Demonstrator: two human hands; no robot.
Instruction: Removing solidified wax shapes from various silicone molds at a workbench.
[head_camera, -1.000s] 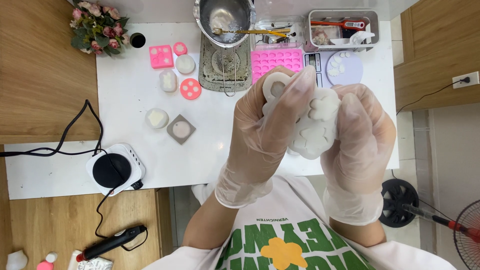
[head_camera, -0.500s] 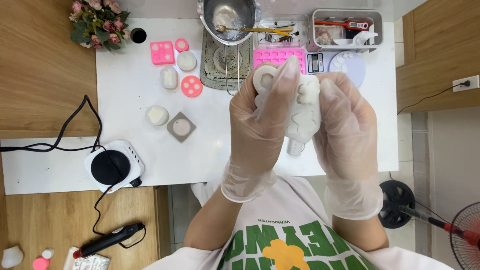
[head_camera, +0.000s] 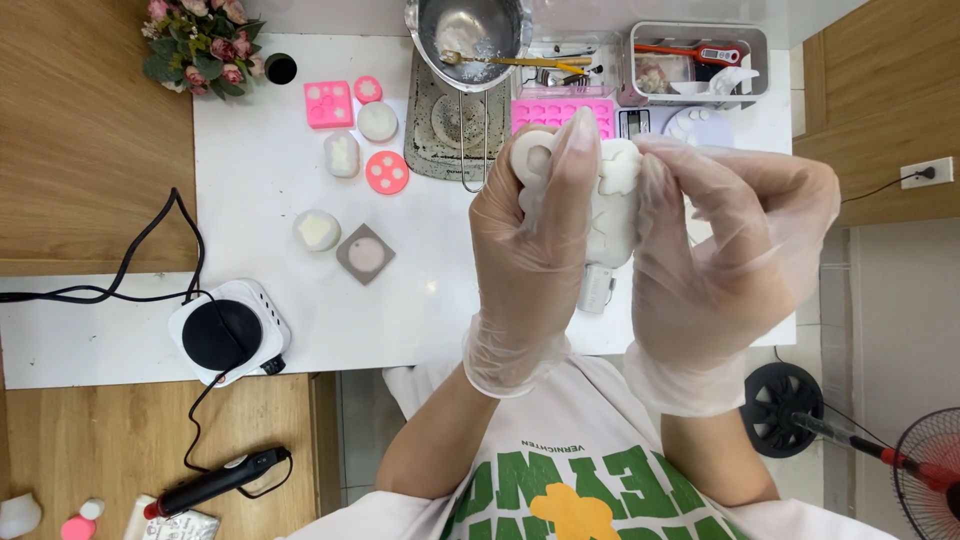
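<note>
White silicone mould (head_camera: 612, 205), soft and lobed, pinched by gloved left hand (head_camera: 530, 260) and right hand (head_camera: 715, 265) fingers.

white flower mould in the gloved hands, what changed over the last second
The white, flower-shaped flexible mould has been turned and flexed between the gloved left hand and gloved right hand; the right hand's fingers have opened along its side. Both hands keep hold. The pink moulds and black hotplate on the white table are unchanged.

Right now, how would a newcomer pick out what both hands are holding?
Above the white table, the gloved left hand and right hand meet. Between them is a white mould with lobed, flower-like edges, the only mould off the table, unlike the pink ones.
</note>
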